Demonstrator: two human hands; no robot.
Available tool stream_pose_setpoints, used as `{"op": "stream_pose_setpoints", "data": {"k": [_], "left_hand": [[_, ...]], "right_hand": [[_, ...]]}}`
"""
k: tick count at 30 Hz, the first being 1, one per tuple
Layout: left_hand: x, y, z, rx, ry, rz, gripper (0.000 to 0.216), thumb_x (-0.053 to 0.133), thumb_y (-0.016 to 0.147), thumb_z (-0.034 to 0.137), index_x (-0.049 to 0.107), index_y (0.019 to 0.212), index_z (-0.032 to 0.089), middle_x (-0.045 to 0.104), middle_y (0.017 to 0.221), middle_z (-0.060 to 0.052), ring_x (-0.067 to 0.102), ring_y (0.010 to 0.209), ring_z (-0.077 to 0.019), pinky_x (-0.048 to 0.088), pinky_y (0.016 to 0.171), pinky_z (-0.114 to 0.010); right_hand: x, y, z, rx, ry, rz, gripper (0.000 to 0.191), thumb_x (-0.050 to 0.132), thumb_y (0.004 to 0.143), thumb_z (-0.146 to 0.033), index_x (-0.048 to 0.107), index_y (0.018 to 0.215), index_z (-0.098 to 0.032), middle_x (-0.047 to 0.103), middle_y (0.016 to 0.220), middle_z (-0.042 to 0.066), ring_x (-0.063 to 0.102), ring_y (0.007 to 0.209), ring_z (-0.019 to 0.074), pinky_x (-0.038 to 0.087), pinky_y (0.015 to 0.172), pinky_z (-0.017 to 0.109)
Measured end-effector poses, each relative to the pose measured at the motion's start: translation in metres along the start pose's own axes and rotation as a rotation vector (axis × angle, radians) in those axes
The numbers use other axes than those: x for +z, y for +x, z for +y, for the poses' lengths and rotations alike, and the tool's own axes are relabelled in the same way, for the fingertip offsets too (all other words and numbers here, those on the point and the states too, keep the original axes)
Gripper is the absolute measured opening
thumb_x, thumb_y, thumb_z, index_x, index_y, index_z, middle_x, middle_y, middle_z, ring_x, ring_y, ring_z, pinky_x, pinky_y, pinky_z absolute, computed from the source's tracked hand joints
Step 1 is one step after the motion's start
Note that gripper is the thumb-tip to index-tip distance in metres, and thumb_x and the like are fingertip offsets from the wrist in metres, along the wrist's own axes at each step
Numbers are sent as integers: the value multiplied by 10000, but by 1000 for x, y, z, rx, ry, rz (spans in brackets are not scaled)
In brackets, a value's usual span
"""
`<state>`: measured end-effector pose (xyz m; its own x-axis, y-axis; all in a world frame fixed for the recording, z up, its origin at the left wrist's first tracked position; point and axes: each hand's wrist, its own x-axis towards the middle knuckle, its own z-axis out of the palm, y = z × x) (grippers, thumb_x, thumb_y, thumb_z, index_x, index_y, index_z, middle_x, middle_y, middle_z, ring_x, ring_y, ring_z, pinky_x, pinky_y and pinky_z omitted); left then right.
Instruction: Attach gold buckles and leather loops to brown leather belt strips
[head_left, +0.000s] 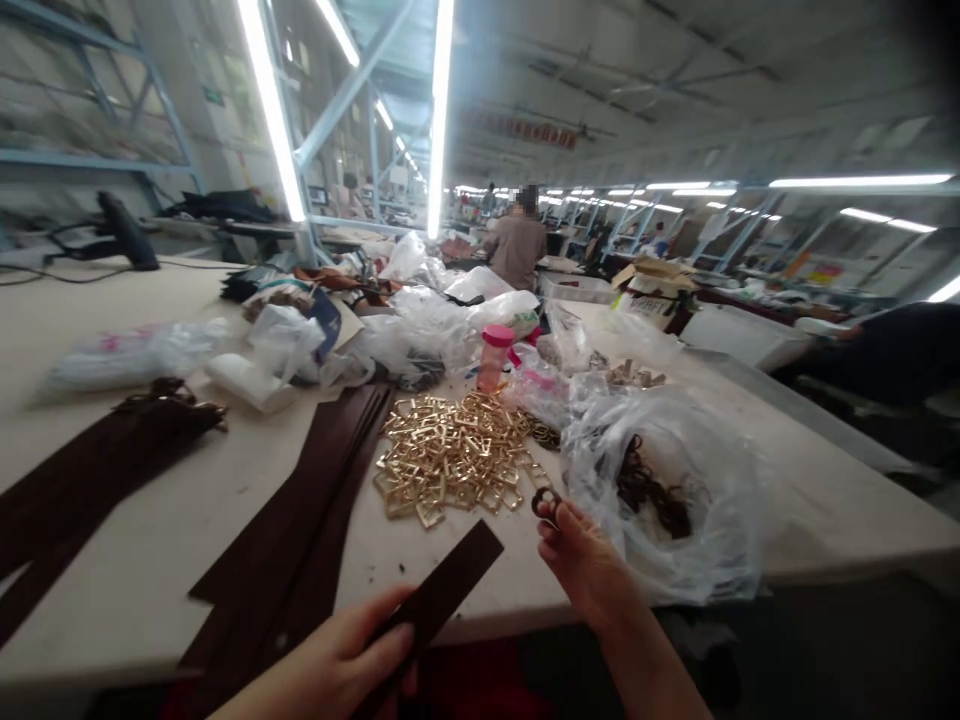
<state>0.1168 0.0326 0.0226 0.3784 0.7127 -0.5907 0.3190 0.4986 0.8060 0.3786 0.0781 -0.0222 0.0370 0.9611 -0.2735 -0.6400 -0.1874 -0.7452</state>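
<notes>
While a pale table carries a heap of gold buckles, a dark strap and a small brown loop are held apart.
The strap, clasped between thumb and fingers of the left hand, slants forward and right along its length, its free end nearer the right hand, whose closed fingertips pinch the loop just right of that end and slightly beyond.

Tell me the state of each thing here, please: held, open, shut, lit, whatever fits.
Left grip: closed on a strap
Right grip: pinching a small loop
Buckles: loose, heaped
Table straps: flat, overlapping
Jar: upright, lidded
Clear bag: open
Box: open
Lights: lit
</notes>
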Motion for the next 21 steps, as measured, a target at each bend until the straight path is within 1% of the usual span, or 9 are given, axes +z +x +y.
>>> {"op": "stream_pose_setpoints", "data": {"k": [3, 5, 6, 8, 10, 12, 15, 19, 21], "left_hand": [[-2, 6, -3, 121, 18, -66, 416, 464, 805, 428, 481, 1136, 177, 589, 693, 13, 527, 545, -105, 403, 523, -206], [-6, 10, -6, 150, 39, -43, 386, 428, 826, 388, 469, 1140, 167, 568, 672, 19, 510, 524, -102, 384, 500, -205], [-9, 11, -9, 148, 48, -21, 378, 420, 829, 375, 467, 1140, 165, 562, 667, 20, 508, 521, -103, 386, 500, -208], [-13, 13, -16, 135, 64, -5, 366, 412, 831, 360, 471, 1133, 163, 559, 667, 19, 510, 517, -105, 394, 502, -216], [-16, 14, -23, 117, 65, -28, 346, 405, 832, 346, 480, 1117, 167, 563, 671, 19, 513, 506, -103, 394, 491, -216], [-17, 15, -29, 86, 42, -59, 316, 394, 831, 322, 488, 1091, 167, 571, 666, 19, 509, 487, -97, 386, 471, -208], [-17, 15, -34, 19, -31, -127, 271, 384, 827, 282, 483, 1049, 161, 581, 642, 21, 506, 470, -88, 377, 455, -193], [-19, 15, -35, -104, -204, -270, 229, 379, 821, 238, 455, 1027, 170, 587, 624, 26, 510, 461, -80, 363, 433, -168], [-21, 15, -37, -110, -225, -280, 213, 382, 819, 226, 454, 1013, 173, 581, 614, 31, 507, 457, -78, 361, 429, -164]], "right_hand": [[21, -4, 35, 80, -41, -16, 215, 764, 609, -331, 639, 737, -212, 668, 792, 3, 582, 679, 112, 475, 575, 205], [29, -6, 50, 130, -48, -44, 225, 760, 610, -353, 634, 743, -223, 678, 827, 3, 600, 751, 137, 495, 659, 251], [32, -7, 55, 158, -46, -58, 224, 757, 615, -354, 626, 744, -226, 680, 840, -2, 603, 757, 138, 498, 672, 263], [35, -7, 60, 223, -46, -61, 220, 752, 625, -344, 607, 739, -223, 682, 847, -11, 605, 721, 127, 502, 643, 255], [36, -7, 62, 275, -62, -24, 227, 755, 622, -325, 593, 735, -213, 682, 829, -16, 601, 678, 113, 497, 595, 227], [36, -6, 65, 301, -102, 18, 232, 757, 619, -308, 592, 744, -203, 674, 795, -19, 594, 657, 103, 493, 581, 211], [37, -6, 74, 310, -171, 48, 256, 756, 615, -288, 605, 804, -206, 659, 791, -28, 588, 671, 97, 484, 585, 198], [40, -7, 85, 298, -258, 45, 322, 756, 600, -307, 625, 872, -194, 657, 826, -7, 583, 708, 106, 463, 583, 195], [40, -6, 87, 281, -288, 44, 310, 750, 603, -319, 641, 856, -178, 657, 817, 7, 578, 703, 114, 454, 578, 203]]}}
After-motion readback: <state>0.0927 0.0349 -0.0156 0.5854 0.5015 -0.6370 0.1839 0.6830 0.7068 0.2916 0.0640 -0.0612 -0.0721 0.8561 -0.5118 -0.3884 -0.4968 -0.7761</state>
